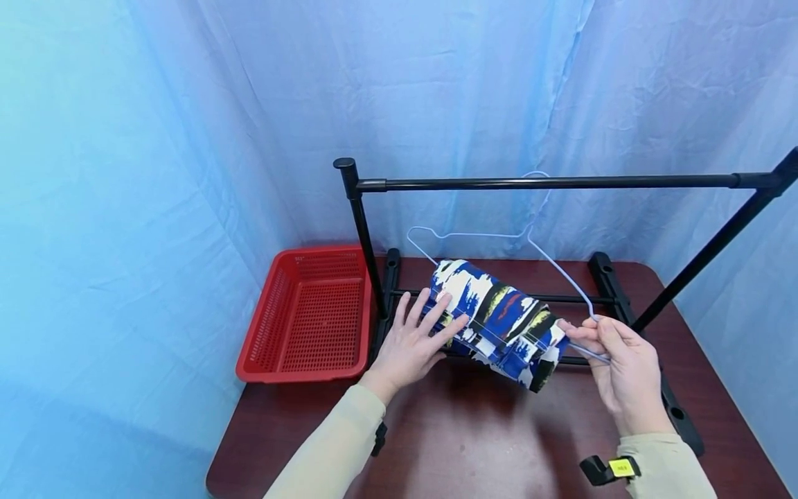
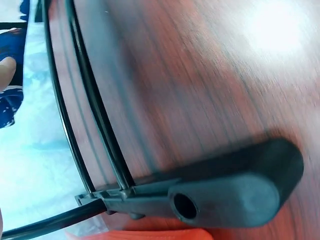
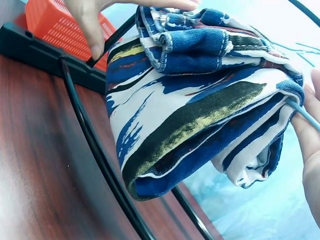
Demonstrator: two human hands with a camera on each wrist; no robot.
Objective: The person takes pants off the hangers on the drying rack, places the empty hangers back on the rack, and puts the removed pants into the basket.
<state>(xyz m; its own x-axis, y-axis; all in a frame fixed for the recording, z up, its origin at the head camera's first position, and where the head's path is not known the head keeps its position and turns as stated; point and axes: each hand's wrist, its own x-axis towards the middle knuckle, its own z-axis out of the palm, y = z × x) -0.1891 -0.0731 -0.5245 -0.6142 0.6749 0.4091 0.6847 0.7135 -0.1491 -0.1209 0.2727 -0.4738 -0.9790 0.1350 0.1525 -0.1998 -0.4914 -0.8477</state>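
A folded denim garment (image 1: 499, 315) with blue, white, black and yellow brush-like patches hangs over a thin light-blue wire hanger (image 1: 476, 234). My left hand (image 1: 411, 343) rests on the garment's left part with its fingers spread and fairly straight. With thumb and fingers, my right hand (image 1: 626, 371) pinches the hanger near its right corner, beside the garment's right end. Close up in the right wrist view, the garment (image 3: 195, 107) shows stitched edges and several layers, and the hanger wire (image 3: 306, 116) runs out of its fold. Only a bit of garment (image 2: 14, 47) enters the left wrist view.
A black rack stands on the dark red wooden table (image 1: 430, 443), its top bar (image 1: 623, 182) crossing behind the garment and in front of the hanger hook. Left of the rack sits a red perforated basket (image 1: 249, 353). Light-blue curtains (image 1: 299, 104) surround the table.
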